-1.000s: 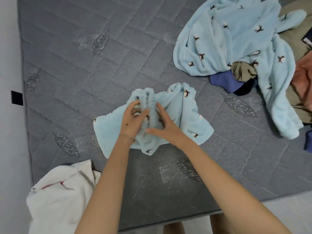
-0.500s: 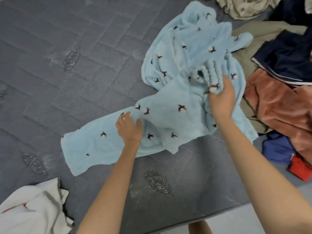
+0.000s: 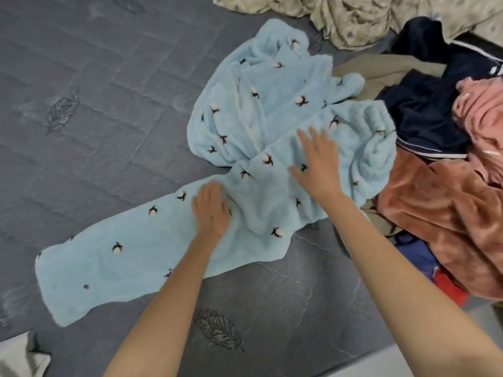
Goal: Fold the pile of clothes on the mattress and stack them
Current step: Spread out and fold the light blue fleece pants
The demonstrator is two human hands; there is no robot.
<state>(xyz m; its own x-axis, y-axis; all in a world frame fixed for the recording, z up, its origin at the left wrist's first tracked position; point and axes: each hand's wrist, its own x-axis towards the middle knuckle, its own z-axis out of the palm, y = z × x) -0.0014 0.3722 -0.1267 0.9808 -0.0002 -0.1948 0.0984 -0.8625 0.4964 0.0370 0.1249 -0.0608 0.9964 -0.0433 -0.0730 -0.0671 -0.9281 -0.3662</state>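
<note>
A light blue fleece garment (image 3: 130,257) with small cotton-flower prints lies stretched across the grey mattress (image 3: 95,118), one long leg reaching to the lower left. My left hand (image 3: 211,210) rests on its middle with the fingers curled down into the fabric. My right hand (image 3: 317,161) lies flat on the upper part, fingers straight and spread. A second light blue fleece piece (image 3: 261,99) with the same print lies crumpled just behind. The pile of clothes (image 3: 441,191) sits at the right: a rust-pink velvet item, a navy garment (image 3: 432,104) and a pink one.
A beige patterned cloth (image 3: 353,20) lies at the top edge. A white garment (image 3: 19,360) shows at the bottom left corner. Blue and red fabric (image 3: 435,273) peeks out under the pile at the mattress's right edge.
The bunched blue garment has been pulled out long across the mattress. My right hand let go of the ribbed end and now lies flat; my left hand stays on the middle.
</note>
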